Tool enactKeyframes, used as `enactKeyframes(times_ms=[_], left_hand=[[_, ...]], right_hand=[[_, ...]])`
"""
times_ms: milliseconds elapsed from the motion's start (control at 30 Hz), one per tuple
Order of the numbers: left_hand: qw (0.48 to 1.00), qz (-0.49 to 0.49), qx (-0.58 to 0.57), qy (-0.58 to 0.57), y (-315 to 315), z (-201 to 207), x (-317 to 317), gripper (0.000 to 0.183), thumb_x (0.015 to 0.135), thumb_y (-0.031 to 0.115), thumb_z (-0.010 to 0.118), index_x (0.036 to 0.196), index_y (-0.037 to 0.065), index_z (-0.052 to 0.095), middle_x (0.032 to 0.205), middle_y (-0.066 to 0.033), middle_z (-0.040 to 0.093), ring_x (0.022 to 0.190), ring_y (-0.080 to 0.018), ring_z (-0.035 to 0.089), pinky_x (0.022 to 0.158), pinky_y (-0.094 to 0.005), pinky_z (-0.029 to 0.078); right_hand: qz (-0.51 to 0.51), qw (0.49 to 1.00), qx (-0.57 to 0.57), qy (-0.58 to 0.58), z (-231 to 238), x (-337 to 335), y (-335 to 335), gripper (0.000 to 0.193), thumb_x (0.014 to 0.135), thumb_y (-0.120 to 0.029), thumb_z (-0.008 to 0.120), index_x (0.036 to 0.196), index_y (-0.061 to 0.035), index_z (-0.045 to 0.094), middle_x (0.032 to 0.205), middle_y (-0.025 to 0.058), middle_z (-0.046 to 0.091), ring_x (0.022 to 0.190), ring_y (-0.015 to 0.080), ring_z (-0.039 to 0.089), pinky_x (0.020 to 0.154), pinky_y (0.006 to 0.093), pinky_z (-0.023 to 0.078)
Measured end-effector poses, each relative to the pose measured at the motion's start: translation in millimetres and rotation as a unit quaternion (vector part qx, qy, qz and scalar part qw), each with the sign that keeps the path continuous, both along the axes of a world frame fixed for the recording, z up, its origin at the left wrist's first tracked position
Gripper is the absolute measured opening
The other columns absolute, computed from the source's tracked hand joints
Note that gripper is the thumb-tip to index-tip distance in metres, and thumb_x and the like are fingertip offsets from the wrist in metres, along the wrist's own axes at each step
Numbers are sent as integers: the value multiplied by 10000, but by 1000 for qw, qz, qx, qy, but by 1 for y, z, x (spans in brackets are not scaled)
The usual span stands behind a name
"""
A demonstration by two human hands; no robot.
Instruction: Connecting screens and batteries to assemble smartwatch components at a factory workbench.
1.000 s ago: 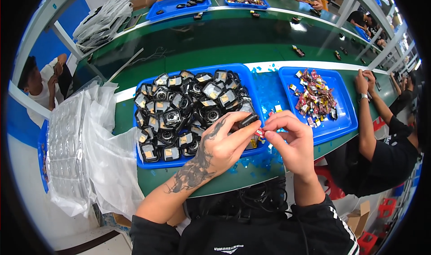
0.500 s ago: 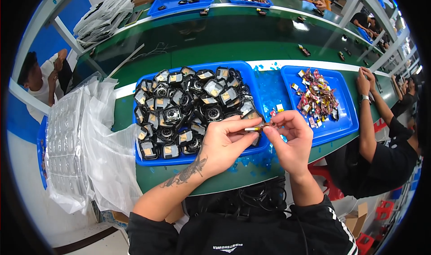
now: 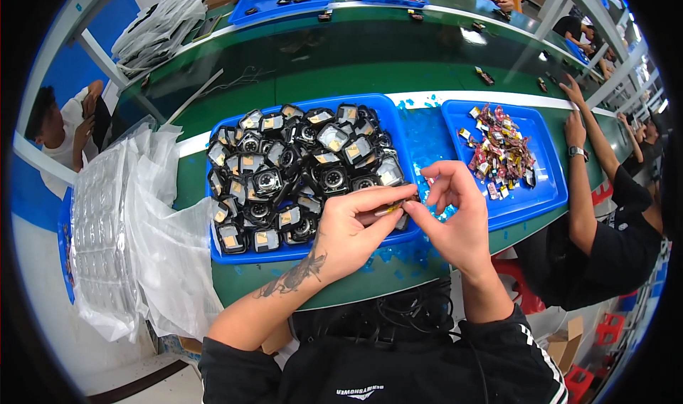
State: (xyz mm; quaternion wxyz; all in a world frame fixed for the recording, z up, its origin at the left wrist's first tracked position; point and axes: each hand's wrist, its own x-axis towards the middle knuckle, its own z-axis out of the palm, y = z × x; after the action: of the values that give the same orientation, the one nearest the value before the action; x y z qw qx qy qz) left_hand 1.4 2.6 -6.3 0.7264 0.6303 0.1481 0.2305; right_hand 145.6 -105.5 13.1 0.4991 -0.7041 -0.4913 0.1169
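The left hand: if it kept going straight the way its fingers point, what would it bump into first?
Probably the right hand, which is just ahead of the left hand in the picture. One might be higher than the other, though, so it's hard to be sure.

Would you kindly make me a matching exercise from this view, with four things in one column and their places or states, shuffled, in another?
Column one
1. Left hand
2. Black watch-like cases
3. Small red and yellow parts
4. Clear plastic packing

Column two
A. Heaped in the near blue tray on the right
B. Left of both near blue trays
C. Holding a small dark piece between thumb and fingers
D. Piled in the near blue tray on the left

Pairs: 1-C, 2-D, 3-A, 4-B
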Motion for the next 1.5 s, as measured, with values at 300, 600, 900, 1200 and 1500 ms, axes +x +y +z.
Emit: enactKeyframes(times_ms=[300,600,900,1200,1500], left_hand=[[986,135,102,8,4,12,-5,792,849,-39,639,1505,28,198,1422,-212,416,1098,-212,608,906,-322,522],[696,300,652,-7,15,0,3,421,725,-32,682,1137,9,608,1021,-128,631,872,-293,606,778,-396,490],[708,295,639,56,22,-4,3,548,751,-6,647,1285,-8,521,883,-65,619,804,-247,565,711,-377,441],[708,272,631,163,28,-7,3,485,805,88,647,1275,26,547,1033,-84,615,933,-262,554,778,-390,434],[836,156,526,20,14,5,3,456,771,91,733,1202,2,613,1150,-142,622,1079,-317,559,934,-406,449]], right_hand=[[141,981,-29,127,8,39,53,341,801,-76,742,1102,5,605,784,37,629,760,105,625,656,240,502],[-95,967,-214,-103,-43,188,222,482,555,-243,907,902,-8,669,873,155,694,839,273,673,762,354,525],[4,964,-120,-237,-1,180,169,142,735,-98,690,868,-48,692,798,121,681,803,252,682,738,350,540],[218,907,-232,-276,12,72,-4,156,766,-149,735,894,-73,687,867,104,640,842,306,640,738,415,508],[93,993,-30,67,11,55,-15,66,836,-41,696,879,-16,653,812,47,653,737,109,623,640,245,490]])
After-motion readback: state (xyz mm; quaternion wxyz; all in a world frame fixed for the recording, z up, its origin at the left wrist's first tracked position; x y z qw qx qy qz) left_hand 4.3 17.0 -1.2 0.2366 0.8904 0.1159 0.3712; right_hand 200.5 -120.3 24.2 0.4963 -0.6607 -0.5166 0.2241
